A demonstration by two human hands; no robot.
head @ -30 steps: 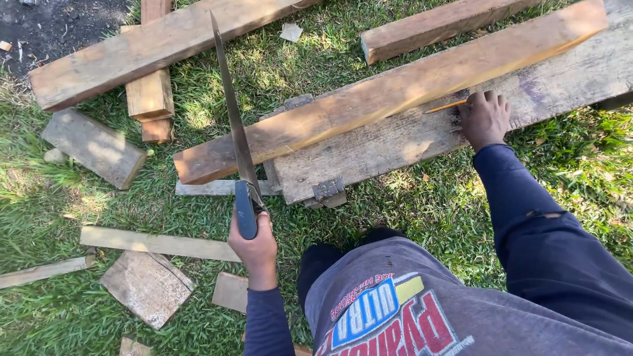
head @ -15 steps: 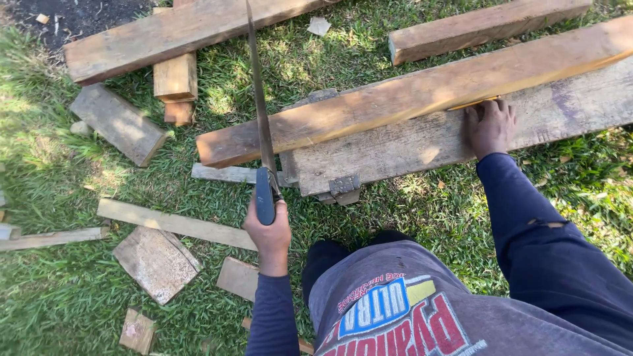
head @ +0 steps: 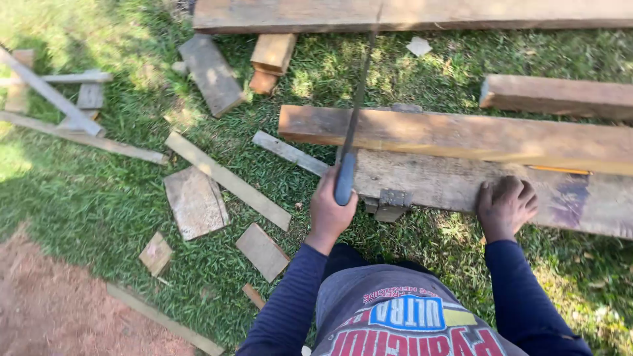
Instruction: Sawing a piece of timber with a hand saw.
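- Left hand (head: pixel 331 209): closed around the blue handle of a handsaw (head: pixel 348 153), low in the head view, just in front of the person's knees.
- Handsaw: dark, narrow blade ran up and away from the left hand, edge-on to the camera, crossing the near end of the weathered plank (head: pixel 461 188) and the orange-brown beam (head: pixel 455 135). The tip reached towards the long board (head: pixel 422 14) at the top. Whether the teeth touched the wood could not be told.
- Right hand (head: pixel 506 206): open, palm down, fingers spread and pressed flat on the weathered plank, well to the right of the saw.
- Weathered plank: grey, lying on the grass (head: pixel 99 198), with the orange-brown beam lying along its far edge. A metal bracket (head: pixel 391 203) sat under its near edge, just beside the left hand.
- Short beam (head: pixel 557 95): lay apart, beyond the orange-brown beam at right.
- Offcuts: a flat square piece (head: pixel 195 201), a thin strip (head: pixel 226 179) and a small block (head: pixel 262 250) lay scattered on the grass left of the left hand.
- Bare dirt (head: pixel 59 310): lower left corner.
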